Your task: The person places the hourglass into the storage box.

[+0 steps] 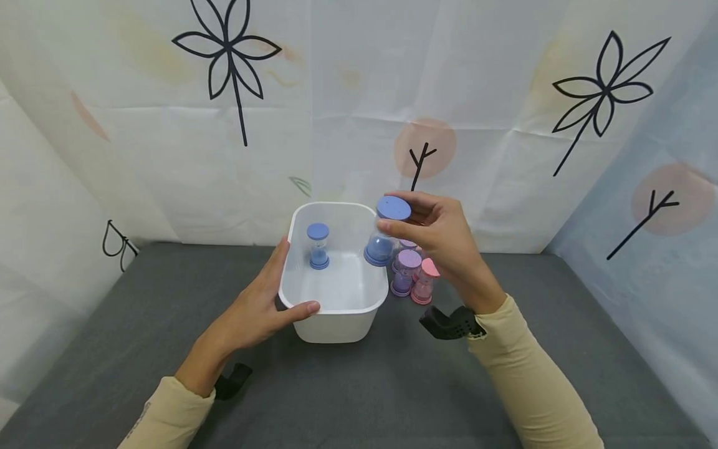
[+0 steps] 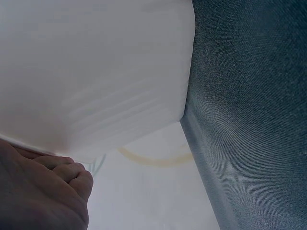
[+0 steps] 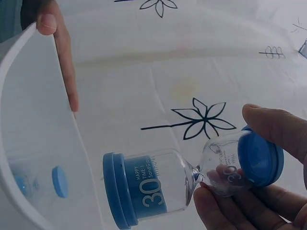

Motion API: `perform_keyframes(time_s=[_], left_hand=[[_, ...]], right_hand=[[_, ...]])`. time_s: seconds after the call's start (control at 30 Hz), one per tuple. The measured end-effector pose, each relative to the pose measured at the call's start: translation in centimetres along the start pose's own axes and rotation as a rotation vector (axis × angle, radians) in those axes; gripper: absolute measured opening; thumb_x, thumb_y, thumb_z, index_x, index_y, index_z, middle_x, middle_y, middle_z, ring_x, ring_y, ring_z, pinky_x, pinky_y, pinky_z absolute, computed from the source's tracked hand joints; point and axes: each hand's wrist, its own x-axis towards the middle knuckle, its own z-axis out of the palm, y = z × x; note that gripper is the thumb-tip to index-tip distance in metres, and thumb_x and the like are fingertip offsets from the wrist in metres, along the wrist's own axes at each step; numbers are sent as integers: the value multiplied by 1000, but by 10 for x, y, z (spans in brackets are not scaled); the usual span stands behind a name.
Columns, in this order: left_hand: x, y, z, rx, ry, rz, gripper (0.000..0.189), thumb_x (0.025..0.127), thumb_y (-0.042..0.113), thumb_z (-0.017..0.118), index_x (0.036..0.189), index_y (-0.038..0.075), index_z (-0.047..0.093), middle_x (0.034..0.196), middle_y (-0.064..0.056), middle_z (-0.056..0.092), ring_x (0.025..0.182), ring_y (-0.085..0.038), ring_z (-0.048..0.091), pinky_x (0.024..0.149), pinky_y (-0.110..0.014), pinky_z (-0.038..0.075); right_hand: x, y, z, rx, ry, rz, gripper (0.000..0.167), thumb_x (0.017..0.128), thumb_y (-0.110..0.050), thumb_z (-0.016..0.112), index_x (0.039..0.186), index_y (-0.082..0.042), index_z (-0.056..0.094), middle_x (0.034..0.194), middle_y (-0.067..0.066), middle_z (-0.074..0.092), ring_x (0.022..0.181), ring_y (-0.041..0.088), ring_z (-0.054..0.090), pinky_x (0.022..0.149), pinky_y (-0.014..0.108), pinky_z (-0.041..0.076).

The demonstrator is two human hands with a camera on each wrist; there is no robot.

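Note:
My right hand pinches a blue-capped hourglass by its upper end, over the right rim of a white plastic tub. In the right wrist view, the held hourglass shows a "30" and blue sand in the bulb farther from the hand. Inside the tub, another blue hourglass stands upright toward the left. My left hand grips the tub's left side, thumb over the front rim and fingers along the outer wall. The left wrist view shows curled fingers against that wall.
Just right of the tub, a purple hourglass and a pink hourglass stand close together, with more partly hidden behind them. A dark grey cloth covers the table. Patterned white sheets enclose the back and sides.

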Motion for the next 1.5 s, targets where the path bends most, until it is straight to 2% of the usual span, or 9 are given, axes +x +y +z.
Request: perform_keyframes(time_s=[0.17,0.4,0.63,0.8,1.0,1.1,1.3,1.5], left_hand=[[0,0,0,-20,-10,-2,115,87,44,79,162,36,-7,168,0,8,135,-33,42,102,-63,40],[2,0,0,-48,-16,7,113,88,42,79,162,40,-7,166,1,13,122,-29,52,96,-58,47],[2,0,-1,-19,-12,20,113,88,43,78,162,37,-7,168,-2,10,124,-30,51,100,-57,44],[2,0,0,-16,-10,26,113,88,43,78,163,33,-7,168,-2,9,128,-27,49,100,-56,44],[1,2,0,0,-19,8,114,88,46,77,163,32,-8,169,-2,6,138,-33,40,104,-60,40],[1,2,-1,5,-20,11,114,89,46,77,162,33,-9,169,-1,5,139,-33,39,105,-60,40],[1,2,-2,25,-16,6,115,88,46,77,164,25,-8,169,1,3,138,-32,40,106,-59,38],[-1,0,-3,39,-20,-6,115,89,46,77,164,24,-8,169,0,3,138,-31,40,106,-58,38]], right_hand=[[28,3,23,4,-58,15,45,84,-8,83,127,-2,69,114,12,72,103,26,70,92,36,53],[63,12,51,18,-74,85,43,84,-12,84,125,-4,71,112,9,74,105,22,69,101,37,48],[86,25,72,33,-61,112,39,84,-12,85,119,-1,73,106,10,74,101,23,69,98,36,48],[92,39,83,2,-49,170,34,82,-16,86,112,-4,76,104,7,74,100,20,65,94,37,47],[92,48,93,-64,-43,239,36,81,-21,88,111,-5,76,104,5,73,98,20,64,95,41,48],[92,50,96,-117,-42,249,38,81,-22,88,113,-6,76,102,4,73,99,19,64,94,37,48],[90,56,102,-223,-55,256,40,79,-24,89,112,-5,76,97,3,74,92,17,68,84,31,52],[89,62,104,-319,-75,265,46,78,-25,90,116,-4,75,95,2,74,89,15,68,77,28,52]])
